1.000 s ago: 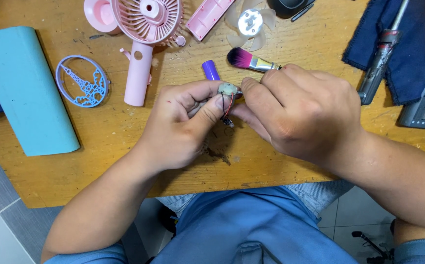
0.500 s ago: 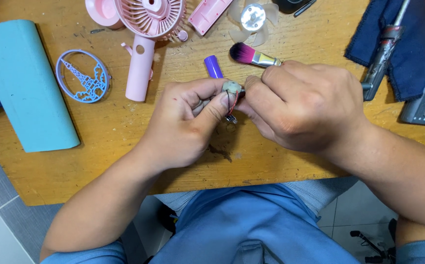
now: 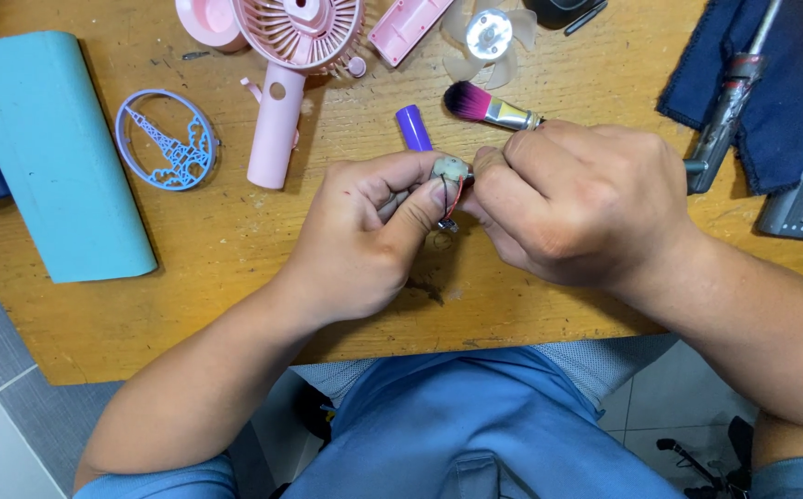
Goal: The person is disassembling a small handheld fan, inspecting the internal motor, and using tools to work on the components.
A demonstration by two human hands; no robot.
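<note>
Scuffed wooden bench [image 3: 235, 277] over grey tiled floor [image 3: 13, 397]; left hand [image 3: 364, 240] pinches small motor [image 3: 449, 171]; right hand [image 3: 577, 199] grips brush [image 3: 489, 106].

On the table [image 3: 189, 277], the fan [image 3: 295, 55] lies far; the case [image 3: 55, 157] lies left; the cloth [image 3: 789, 83] lies right; the brush [image 3: 489, 106] lies just behind the right hand [image 3: 577, 199].

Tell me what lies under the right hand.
The brush handle runs under the right hand; only its purple bristles and metal ferrule show. The rest and the wooden table beneath are covered.
</note>
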